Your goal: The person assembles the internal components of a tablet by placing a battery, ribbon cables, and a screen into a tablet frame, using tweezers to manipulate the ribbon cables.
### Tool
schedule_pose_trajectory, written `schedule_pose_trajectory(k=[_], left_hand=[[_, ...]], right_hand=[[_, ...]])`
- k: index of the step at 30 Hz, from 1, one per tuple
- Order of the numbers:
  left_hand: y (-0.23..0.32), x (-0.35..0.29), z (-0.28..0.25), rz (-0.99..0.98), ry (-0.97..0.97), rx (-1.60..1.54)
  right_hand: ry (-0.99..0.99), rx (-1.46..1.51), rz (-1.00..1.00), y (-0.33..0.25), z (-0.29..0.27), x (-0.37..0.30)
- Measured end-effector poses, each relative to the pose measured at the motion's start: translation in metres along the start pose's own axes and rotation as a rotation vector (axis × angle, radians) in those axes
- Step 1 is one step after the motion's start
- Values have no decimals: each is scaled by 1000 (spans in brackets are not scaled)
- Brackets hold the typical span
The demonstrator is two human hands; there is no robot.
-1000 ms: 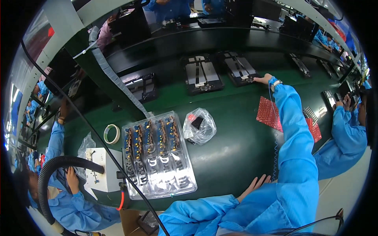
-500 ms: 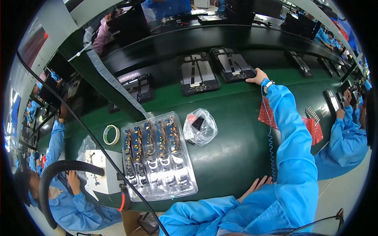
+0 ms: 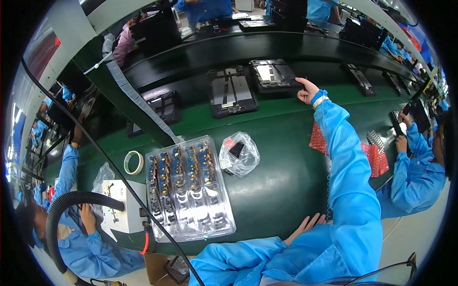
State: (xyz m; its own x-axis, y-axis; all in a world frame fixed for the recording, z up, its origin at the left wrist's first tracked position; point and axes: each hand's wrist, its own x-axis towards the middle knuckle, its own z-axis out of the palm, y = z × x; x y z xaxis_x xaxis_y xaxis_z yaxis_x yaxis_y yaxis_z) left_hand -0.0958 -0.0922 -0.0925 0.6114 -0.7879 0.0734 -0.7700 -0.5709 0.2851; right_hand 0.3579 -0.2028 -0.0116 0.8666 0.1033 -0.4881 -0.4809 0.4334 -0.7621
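Note:
My right hand (image 3: 307,90) is stretched far across the bench. Its index finger points straight at the right corner of an opened tablet (image 3: 286,71), while the other fingers curl underneath. The fingertip is at the tablet's edge; whether it touches cannot be told. Bright glare lies on the silver part of that tablet. Just left of it rests a second opened tablet (image 3: 232,90) with a grey inside and dark strips. My left hand (image 3: 306,228) lies by the near bench edge, partly covered by my sleeve, fingers stretched out and holding nothing.
A clear tray (image 3: 188,190) of small circuit boards stands on the green bench (image 3: 272,200). Nearby are a plastic bag (image 3: 239,155), a tape roll (image 3: 133,162) and a white box with a black hose (image 3: 117,205). Red bubble wrap (image 3: 317,138) lies beside my right arm. Co-workers sit on both sides.
My right hand has shifted slightly left and its index finger now extends from the tablet's corner. The tablets sit a little farther left, and the right one shows stronger glare.

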Motion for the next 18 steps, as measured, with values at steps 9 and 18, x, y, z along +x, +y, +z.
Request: schedule_pose_trajectory(k=[9,18], left_hand=[[-7,2,24,21,271,251],[-13,-26,3,382,-99,-989]], right_hand=[[-363,268,137,46,-34,-165],[-200,72,-95,180,-34,-356]])
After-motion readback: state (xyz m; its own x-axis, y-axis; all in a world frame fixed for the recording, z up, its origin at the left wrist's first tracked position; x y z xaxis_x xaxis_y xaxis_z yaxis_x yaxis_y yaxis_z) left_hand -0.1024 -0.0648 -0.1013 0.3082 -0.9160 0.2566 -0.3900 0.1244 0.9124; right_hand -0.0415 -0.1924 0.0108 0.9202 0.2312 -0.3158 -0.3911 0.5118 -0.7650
